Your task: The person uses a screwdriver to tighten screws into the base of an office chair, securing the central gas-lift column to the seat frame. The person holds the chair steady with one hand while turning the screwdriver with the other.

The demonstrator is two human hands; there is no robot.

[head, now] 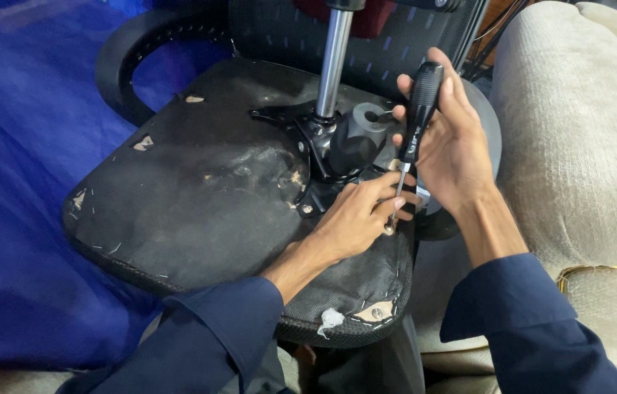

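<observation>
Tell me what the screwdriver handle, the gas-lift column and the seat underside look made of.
Black screwdriver handle: matte plastic or rubber, apparently, no glare. Shiny silver gas-lift column: polished metal, bright reflections. Dark seat underside cover: thin fabric, torn in spots and stapled along the edge.

torn matt fabric chair underside (199, 197)

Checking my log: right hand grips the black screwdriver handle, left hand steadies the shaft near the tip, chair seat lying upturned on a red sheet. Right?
One thing is off: the sheet is blue, not red. The head view shows it. The rest holds: right hand grips the black screwdriver handle, left hand steadies the shaft near the tip, seat upturned.
</observation>
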